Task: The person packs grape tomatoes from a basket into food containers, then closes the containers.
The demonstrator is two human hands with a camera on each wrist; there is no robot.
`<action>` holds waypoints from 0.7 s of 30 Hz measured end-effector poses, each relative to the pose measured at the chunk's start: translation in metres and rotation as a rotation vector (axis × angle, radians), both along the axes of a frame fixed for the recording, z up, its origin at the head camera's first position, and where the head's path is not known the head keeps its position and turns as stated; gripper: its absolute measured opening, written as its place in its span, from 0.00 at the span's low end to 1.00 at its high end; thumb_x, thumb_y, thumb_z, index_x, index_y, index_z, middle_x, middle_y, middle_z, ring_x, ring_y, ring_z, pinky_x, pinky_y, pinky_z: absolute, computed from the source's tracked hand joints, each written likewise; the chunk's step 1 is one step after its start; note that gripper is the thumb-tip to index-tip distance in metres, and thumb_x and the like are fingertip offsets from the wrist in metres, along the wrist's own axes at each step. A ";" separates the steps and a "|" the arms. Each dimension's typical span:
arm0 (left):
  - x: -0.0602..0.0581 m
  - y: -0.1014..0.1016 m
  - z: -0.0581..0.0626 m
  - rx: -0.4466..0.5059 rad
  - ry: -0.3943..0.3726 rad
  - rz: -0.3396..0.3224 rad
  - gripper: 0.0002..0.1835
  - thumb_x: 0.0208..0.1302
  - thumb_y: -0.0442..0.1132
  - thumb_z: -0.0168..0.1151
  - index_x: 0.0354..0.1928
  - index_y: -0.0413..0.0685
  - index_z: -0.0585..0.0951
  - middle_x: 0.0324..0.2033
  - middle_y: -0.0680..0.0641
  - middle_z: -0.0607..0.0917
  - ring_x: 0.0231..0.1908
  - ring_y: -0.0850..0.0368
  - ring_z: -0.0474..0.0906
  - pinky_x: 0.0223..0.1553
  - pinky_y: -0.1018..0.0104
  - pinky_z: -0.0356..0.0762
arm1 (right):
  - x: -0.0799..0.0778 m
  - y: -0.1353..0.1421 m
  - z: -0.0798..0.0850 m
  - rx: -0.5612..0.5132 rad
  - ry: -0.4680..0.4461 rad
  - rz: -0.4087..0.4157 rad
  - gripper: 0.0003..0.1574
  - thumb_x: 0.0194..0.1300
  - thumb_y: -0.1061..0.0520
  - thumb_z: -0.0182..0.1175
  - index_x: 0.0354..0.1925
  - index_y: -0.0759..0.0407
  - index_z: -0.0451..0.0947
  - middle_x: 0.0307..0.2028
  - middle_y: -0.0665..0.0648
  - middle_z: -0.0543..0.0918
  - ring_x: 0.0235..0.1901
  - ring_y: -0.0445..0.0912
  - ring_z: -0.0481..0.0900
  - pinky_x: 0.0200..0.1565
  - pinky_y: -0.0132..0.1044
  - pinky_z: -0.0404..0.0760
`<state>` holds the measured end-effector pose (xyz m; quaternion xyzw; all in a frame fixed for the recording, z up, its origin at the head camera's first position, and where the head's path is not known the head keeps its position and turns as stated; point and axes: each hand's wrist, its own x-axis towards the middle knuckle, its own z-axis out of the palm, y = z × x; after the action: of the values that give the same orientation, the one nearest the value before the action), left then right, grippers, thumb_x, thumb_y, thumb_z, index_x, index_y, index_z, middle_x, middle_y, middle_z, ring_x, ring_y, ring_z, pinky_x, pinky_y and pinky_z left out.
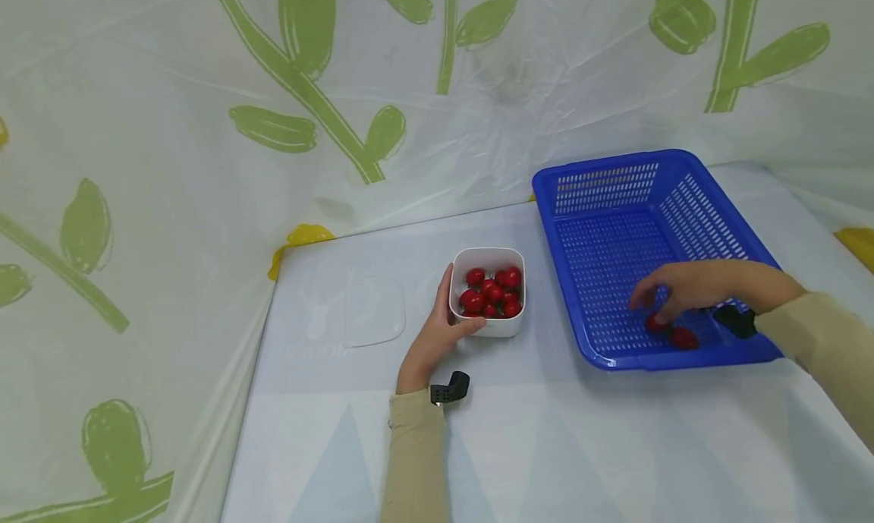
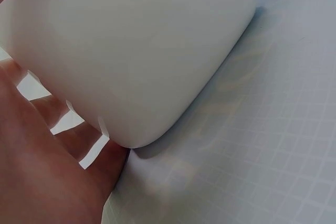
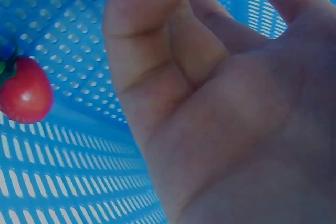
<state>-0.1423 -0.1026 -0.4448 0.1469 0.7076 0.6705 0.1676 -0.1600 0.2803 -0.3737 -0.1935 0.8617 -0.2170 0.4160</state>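
A white square container (image 1: 507, 327) holding several red cherry tomatoes (image 1: 493, 294) stands on the table. My left hand (image 1: 437, 337) grips its near left corner, with fingers along the left side and thumb across the front. The left wrist view shows the container's smooth wall (image 2: 147, 61) against that hand. My right hand (image 1: 696, 288) reaches down into a blue basket (image 1: 580, 310), fingers bent and apart. Under its thumb lies one cherry tomato (image 1: 657, 324); another tomato (image 1: 683, 338) is beside it. In the right wrist view, a tomato (image 3: 26, 90) with a green stem sits apart from the hand.
Left of the container lies a flat, clear lid (image 1: 374, 310) on the pale table (image 1: 519, 424). The basket's slotted walls rise around my right hand. Behind the table hangs a white sheet (image 1: 478, 143) printed with green leaves.
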 end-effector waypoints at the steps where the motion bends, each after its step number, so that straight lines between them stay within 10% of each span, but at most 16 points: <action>1: -0.001 0.000 -0.003 0.001 -0.006 0.005 0.50 0.53 0.40 0.64 0.68 0.67 0.40 0.67 0.48 0.48 0.65 0.51 0.46 0.61 0.51 0.48 | 0.000 0.000 -0.001 0.004 0.002 0.002 0.23 0.55 0.54 0.62 0.51 0.56 0.74 0.46 0.55 0.76 0.48 0.54 0.71 0.45 0.50 0.73; 9: -0.006 -0.001 -0.023 -0.033 0.005 0.041 0.50 0.49 0.48 0.67 0.66 0.78 0.42 0.66 0.55 0.51 0.65 0.57 0.49 0.60 0.52 0.50 | -0.001 0.002 -0.010 0.029 0.012 0.033 0.23 0.52 0.54 0.63 0.49 0.56 0.75 0.43 0.53 0.76 0.44 0.52 0.72 0.45 0.51 0.73; 21: -0.007 -0.001 -0.023 -0.028 -0.002 0.047 0.50 0.49 0.48 0.67 0.65 0.80 0.43 0.66 0.56 0.51 0.65 0.57 0.47 0.60 0.51 0.49 | -0.001 0.000 -0.018 0.031 0.000 0.010 0.19 0.51 0.55 0.64 0.43 0.56 0.77 0.42 0.55 0.75 0.37 0.48 0.70 0.34 0.39 0.74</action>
<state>-0.1489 -0.1031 -0.4680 0.1273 0.7202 0.6642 0.1544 -0.1613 0.2800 -0.3916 -0.1914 0.8640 -0.2013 0.4200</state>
